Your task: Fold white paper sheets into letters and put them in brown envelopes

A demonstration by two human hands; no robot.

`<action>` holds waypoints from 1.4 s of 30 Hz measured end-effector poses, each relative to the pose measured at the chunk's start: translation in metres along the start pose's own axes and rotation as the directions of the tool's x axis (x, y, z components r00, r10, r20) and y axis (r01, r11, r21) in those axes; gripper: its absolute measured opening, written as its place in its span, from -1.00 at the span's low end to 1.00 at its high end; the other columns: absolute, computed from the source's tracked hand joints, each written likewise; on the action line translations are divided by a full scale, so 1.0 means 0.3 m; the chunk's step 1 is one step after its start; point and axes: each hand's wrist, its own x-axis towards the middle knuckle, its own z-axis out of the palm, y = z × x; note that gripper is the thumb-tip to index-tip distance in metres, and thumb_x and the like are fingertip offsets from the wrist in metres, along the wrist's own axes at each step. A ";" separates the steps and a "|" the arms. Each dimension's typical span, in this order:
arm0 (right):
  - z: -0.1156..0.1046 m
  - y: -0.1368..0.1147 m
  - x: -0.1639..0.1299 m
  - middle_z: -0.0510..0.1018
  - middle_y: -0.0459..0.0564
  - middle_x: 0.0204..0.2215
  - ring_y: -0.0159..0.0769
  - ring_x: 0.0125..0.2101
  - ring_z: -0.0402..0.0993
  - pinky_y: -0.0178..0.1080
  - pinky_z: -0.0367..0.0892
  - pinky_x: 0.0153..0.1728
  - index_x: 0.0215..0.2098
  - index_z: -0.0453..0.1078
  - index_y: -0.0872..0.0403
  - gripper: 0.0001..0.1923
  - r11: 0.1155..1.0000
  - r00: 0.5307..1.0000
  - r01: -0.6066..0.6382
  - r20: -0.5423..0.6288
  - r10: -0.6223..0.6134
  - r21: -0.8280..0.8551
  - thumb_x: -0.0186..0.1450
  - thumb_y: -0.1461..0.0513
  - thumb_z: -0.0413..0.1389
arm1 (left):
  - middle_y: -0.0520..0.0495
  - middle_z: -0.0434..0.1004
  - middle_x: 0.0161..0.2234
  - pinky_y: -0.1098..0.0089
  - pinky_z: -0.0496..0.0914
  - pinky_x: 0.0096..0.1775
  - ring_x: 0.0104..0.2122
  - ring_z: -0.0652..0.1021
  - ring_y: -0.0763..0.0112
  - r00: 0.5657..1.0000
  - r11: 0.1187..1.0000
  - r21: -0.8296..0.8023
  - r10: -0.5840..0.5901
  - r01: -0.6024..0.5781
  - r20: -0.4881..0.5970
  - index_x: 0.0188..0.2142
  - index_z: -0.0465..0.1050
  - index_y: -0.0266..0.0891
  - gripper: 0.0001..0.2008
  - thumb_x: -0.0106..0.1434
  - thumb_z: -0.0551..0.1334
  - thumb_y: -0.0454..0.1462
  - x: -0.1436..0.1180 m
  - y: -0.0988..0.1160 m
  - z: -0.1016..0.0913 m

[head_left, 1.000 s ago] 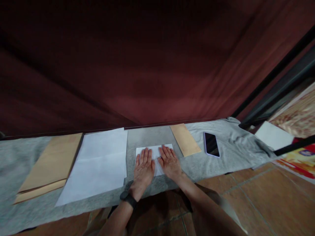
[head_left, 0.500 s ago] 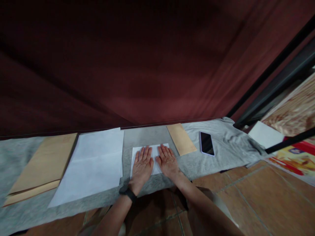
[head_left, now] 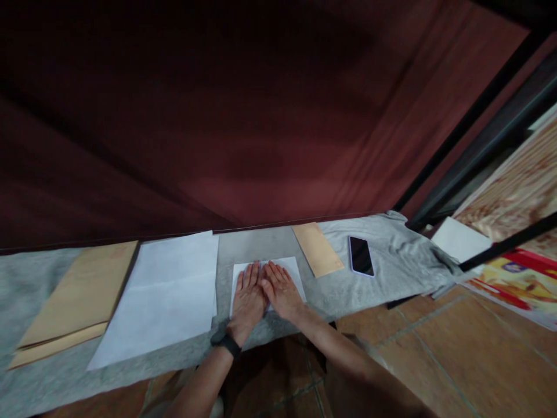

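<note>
A small folded white paper (head_left: 290,271) lies on the grey cloth (head_left: 383,261) in front of me. My left hand (head_left: 248,299) lies flat on its left half, fingers together and stretched out, a black band on the wrist. My right hand (head_left: 281,291) presses flat on the paper just beside it, the two hands touching at the thumbs and forefingers. Neither hand grips anything.
Left of the paper lies a stack of large white sheets (head_left: 167,290), and further left large brown envelopes (head_left: 72,296). To the right are a small brown envelope (head_left: 317,249) and a dark phone (head_left: 360,255). A dark red curtain (head_left: 243,128) hangs behind. Tiled floor (head_left: 456,360) lies below.
My right hand has slid left across the folded paper until it meets my left hand. The view has shifted slightly.
</note>
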 end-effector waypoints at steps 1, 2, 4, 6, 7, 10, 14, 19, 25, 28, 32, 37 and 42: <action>0.006 -0.009 0.001 0.22 0.06 0.37 -0.23 0.37 0.10 -0.08 0.06 0.36 0.39 0.15 0.18 -0.46 1.000 1.000 0.027 0.004 -0.027 0.008 0.56 0.11 -0.25 | -0.25 0.12 0.40 0.03 0.06 0.36 0.40 0.14 0.09 1.000 1.000 -0.001 0.003 -0.003 0.010 0.37 0.17 -0.30 -0.42 0.36 -0.01 -0.33 -0.002 -0.002 0.000; 0.011 -0.013 -0.001 0.21 0.04 0.37 -0.23 0.38 0.09 -0.07 0.04 0.37 0.40 0.13 0.15 -0.46 0.999 0.999 0.044 0.008 -0.044 0.009 0.56 0.10 -0.25 | -0.24 0.12 0.40 0.03 0.06 0.35 0.40 0.14 0.09 1.000 1.000 -0.002 0.007 -0.007 0.015 0.37 0.17 -0.28 -0.42 0.36 -0.01 -0.34 -0.003 -0.003 0.000; 0.016 -0.005 -0.005 0.19 0.03 0.38 -0.21 0.38 0.07 -0.03 0.01 0.38 0.42 0.10 0.12 -0.45 0.999 0.999 0.048 0.014 -0.048 -0.005 0.56 0.08 -0.24 | -0.22 0.11 0.41 0.01 0.08 0.35 0.40 0.14 0.08 1.000 1.000 0.000 0.011 -0.011 0.004 0.37 0.17 -0.27 -0.43 0.38 -0.03 -0.33 -0.007 -0.002 0.000; 0.016 0.019 -0.009 0.17 0.03 0.39 -0.18 0.38 0.07 -0.01 -0.01 0.38 0.41 0.10 0.12 -0.45 0.999 0.999 0.034 0.022 -0.033 -0.031 0.56 0.07 -0.23 | -0.22 0.10 0.41 0.01 0.08 0.35 0.40 0.14 0.09 1.000 1.000 0.002 0.008 -0.008 -0.018 0.38 0.15 -0.29 -0.44 0.41 -0.07 -0.31 -0.010 -0.001 0.002; 0.016 0.033 -0.009 0.16 0.04 0.39 -0.17 0.38 0.07 -0.01 -0.02 0.38 0.41 0.12 0.13 -0.45 0.999 0.999 0.029 0.025 -0.028 -0.046 0.56 0.07 -0.23 | -0.22 0.10 0.41 0.02 0.08 0.35 0.40 0.15 0.10 1.000 1.000 0.003 -0.004 0.004 -0.026 0.38 0.15 -0.32 -0.44 0.42 -0.09 -0.30 -0.011 0.000 0.004; 0.016 0.077 -0.009 0.12 0.08 0.40 -0.14 0.39 0.06 -0.01 -0.02 0.38 0.41 0.11 0.17 -0.43 0.995 1.000 0.018 0.018 -0.016 -0.099 0.55 0.06 -0.21 | -0.23 0.13 0.40 0.05 0.05 0.37 0.39 0.15 0.15 0.998 0.998 0.001 -0.065 0.065 -0.024 0.37 0.13 -0.39 -0.44 0.44 -0.12 -0.27 -0.014 -0.002 0.011; 0.020 0.125 -0.014 0.12 0.13 0.40 -0.12 0.39 0.05 0.00 0.00 0.37 0.43 0.06 0.21 -0.41 0.988 0.999 -0.032 -0.008 0.032 -0.154 0.54 0.09 -0.18 | -0.29 0.12 0.39 0.08 0.03 0.37 0.40 0.15 0.17 0.990 0.990 -0.020 -0.137 0.136 -0.024 0.38 0.10 -0.45 -0.42 0.44 -0.11 -0.23 -0.025 -0.017 0.013; 0.017 0.163 -0.035 0.12 0.18 0.39 -0.11 0.40 0.03 -0.03 0.00 0.36 0.42 0.06 0.28 -0.39 0.981 0.997 -0.069 -0.030 0.065 -0.183 0.53 0.08 -0.18 | -0.38 0.14 0.37 0.03 0.09 0.35 0.38 0.18 0.08 0.980 0.982 -0.042 -0.189 0.187 -0.060 0.36 0.13 -0.51 -0.39 0.42 -0.07 -0.19 -0.046 -0.042 -0.001; -0.005 0.171 -0.044 0.14 0.22 0.38 -0.06 0.38 0.07 0.00 -0.02 0.36 0.41 0.07 0.32 -0.36 0.977 0.994 -0.107 -0.028 0.104 -0.184 0.52 0.06 -0.15 | -0.45 0.23 0.32 -0.04 0.06 0.35 0.35 0.24 0.00 0.965 0.971 -0.008 -0.239 0.239 -0.113 0.31 0.20 -0.57 -0.40 0.40 -0.05 -0.22 -0.057 -0.050 -0.017; -0.016 0.153 -0.035 0.16 0.24 0.37 -0.02 0.38 0.08 0.06 -0.08 0.38 0.40 0.09 0.32 -0.37 0.976 0.991 -0.131 -0.038 0.126 -0.174 0.50 0.09 -0.12 | -0.45 0.22 0.33 -0.06 0.07 0.35 0.35 0.24 -0.02 0.964 0.977 -0.006 -0.213 0.215 -0.160 0.32 0.19 -0.57 -0.41 0.39 -0.05 -0.25 -0.046 -0.024 -0.019; -0.013 0.109 -0.018 0.15 0.12 0.39 -0.08 0.39 0.06 0.04 -0.07 0.39 0.40 0.13 0.20 -0.44 0.991 0.998 -0.062 -0.014 0.061 -0.121 0.51 0.14 -0.14 | -0.26 0.19 0.37 0.04 0.13 0.34 0.38 0.19 0.11 0.987 0.997 -0.047 -0.070 0.063 -0.145 0.35 0.16 -0.42 -0.43 0.39 -0.06 -0.29 -0.022 0.029 -0.003; 0.003 0.089 -0.015 0.14 0.02 0.40 -0.15 0.38 0.08 0.01 -0.01 0.38 0.39 0.18 0.06 -0.50 0.996 0.999 0.030 0.043 -0.026 -0.080 0.54 0.14 -0.19 | -0.23 0.19 0.38 0.03 0.13 0.34 0.37 0.21 0.11 0.996 0.998 -0.030 -0.057 0.055 -0.073 0.34 0.20 -0.39 -0.45 0.40 -0.08 -0.30 -0.015 0.055 0.016; 0.003 0.136 -0.024 0.13 0.08 0.40 -0.14 0.38 0.07 0.01 -0.01 0.37 0.41 0.13 0.10 -0.47 0.991 1.000 -0.012 0.019 0.015 -0.135 0.53 0.12 -0.13 | -0.23 0.12 0.40 -0.02 0.08 0.35 0.39 0.15 0.08 0.992 0.992 -0.023 -0.124 0.124 -0.031 0.36 0.18 -0.33 -0.44 0.42 -0.08 -0.25 -0.016 0.033 0.010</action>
